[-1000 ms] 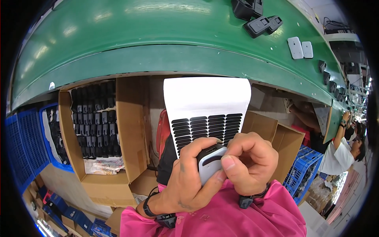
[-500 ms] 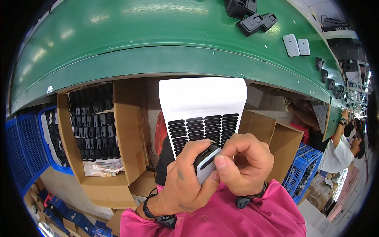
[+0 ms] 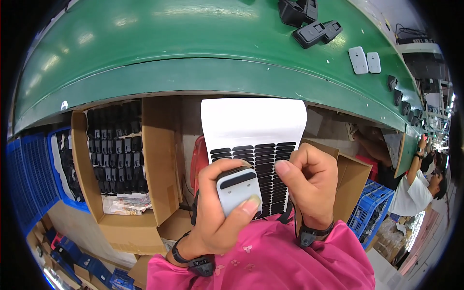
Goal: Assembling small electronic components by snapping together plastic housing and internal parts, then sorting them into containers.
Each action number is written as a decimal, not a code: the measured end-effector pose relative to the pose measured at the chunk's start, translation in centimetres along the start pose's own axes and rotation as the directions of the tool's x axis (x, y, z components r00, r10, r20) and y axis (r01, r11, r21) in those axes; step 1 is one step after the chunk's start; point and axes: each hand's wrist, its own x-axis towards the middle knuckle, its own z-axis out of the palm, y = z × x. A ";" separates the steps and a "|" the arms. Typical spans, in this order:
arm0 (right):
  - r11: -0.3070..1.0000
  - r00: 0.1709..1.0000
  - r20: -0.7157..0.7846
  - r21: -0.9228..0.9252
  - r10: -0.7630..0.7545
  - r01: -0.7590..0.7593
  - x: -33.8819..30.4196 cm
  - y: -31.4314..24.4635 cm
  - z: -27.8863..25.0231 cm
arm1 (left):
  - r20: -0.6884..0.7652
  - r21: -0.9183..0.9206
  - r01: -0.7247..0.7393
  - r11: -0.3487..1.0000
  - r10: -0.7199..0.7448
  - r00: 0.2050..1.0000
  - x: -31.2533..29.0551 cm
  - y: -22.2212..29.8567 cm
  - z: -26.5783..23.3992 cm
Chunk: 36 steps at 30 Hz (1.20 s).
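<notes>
My left hand is closed around a small black device with a pale grey face. A black strip label lies across the upper end of that face, and my thumb presses near its lower end. To the right, my right hand is raised with its fingers curled and thumb bent toward them; nothing shows in it. Beneath both hands hangs a white label sheet with columns of black strip labels, its lower part on my lap and partly hidden by my left hand.
The green workbench spans the far side, with black devices and pale covers on it. At left an open cardboard box holds rows of black devices, beside a blue crate. A person sits at right, near another blue crate.
My right hand has let go of the device and moved up and right, over the label sheet. My left hand has turned the device so its labelled face shows.
</notes>
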 end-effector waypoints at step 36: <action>0.981 0.988 0.123 -0.160 -0.092 0.111 -0.5 -0.9 4.1 | 0.039 -0.065 0.076 0.995 -0.074 0.997 1.4 0.6 -2.3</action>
